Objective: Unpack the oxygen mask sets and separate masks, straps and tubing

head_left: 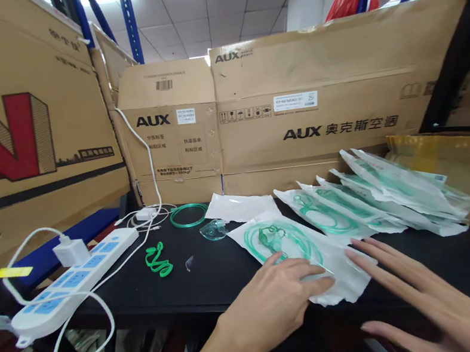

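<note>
Pouch of green tubing (303, 237) on a black counter (183, 294), probably light, soft and slippery, best pinched by its flat rim; left hand (272, 300) over it, right hand (419, 289) alongside, both with fingers spread

Cannot see the part of the front pouch (341, 275) beneath the left hand (278, 295), nor all of the right hand (438, 298), cut off at the bottom edge. Cannot read fine print on the white label (295, 101), nor identify the tiny clear scrap (190, 263).
</note>
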Demonstrator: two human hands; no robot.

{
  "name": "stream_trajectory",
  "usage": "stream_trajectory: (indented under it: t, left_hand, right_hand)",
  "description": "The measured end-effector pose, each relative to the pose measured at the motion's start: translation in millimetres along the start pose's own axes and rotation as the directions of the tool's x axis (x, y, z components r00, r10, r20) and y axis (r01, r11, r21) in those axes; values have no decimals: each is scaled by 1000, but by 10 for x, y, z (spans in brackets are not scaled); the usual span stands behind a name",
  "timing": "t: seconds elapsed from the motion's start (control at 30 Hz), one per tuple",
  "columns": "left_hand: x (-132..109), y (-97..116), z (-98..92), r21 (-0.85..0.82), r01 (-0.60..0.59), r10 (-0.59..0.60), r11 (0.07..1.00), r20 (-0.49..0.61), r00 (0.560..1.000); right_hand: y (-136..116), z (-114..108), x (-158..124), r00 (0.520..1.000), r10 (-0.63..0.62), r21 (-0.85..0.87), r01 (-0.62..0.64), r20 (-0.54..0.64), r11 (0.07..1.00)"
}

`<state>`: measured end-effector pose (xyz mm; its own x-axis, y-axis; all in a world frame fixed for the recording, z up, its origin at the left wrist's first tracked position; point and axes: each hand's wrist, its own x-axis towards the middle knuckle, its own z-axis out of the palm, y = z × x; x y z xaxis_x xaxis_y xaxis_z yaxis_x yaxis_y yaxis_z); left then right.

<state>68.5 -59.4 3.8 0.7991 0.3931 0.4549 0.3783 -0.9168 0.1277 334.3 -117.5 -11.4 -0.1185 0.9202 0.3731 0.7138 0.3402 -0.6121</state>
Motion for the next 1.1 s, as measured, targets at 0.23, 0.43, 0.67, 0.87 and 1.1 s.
stream_trajectory:
  t: [0.23, 0.43, 0.67, 0.87, 1.1]
  left_hand:
    - [74, 10, 16, -7, -39, 37, 999, -188, 981]
    - [85, 36, -51, 36, -59, 70, 998, -503, 861]
    - [49, -105, -108, 32, 16, 7, 999, -616, 788]
    - [51, -208, 24, -10, 139, -131, 990, -412, 902]
    - [59, -215, 80, -13, 218, -215, 976, -251, 944]
  right_hand:
    - [-94, 221, 640, 956, -226, -341, 279, 185, 898]
    - [-113, 69, 825, 944, -266, -358, 320, 194, 877]
    - [2, -439, 1115, 936, -338, -536, 235, -101, 810]
    - [488, -463, 1668, 955, -192, -599, 20, -224, 800]
    - [981, -487, 1852, 982, -63, -583, -54, -179, 811]
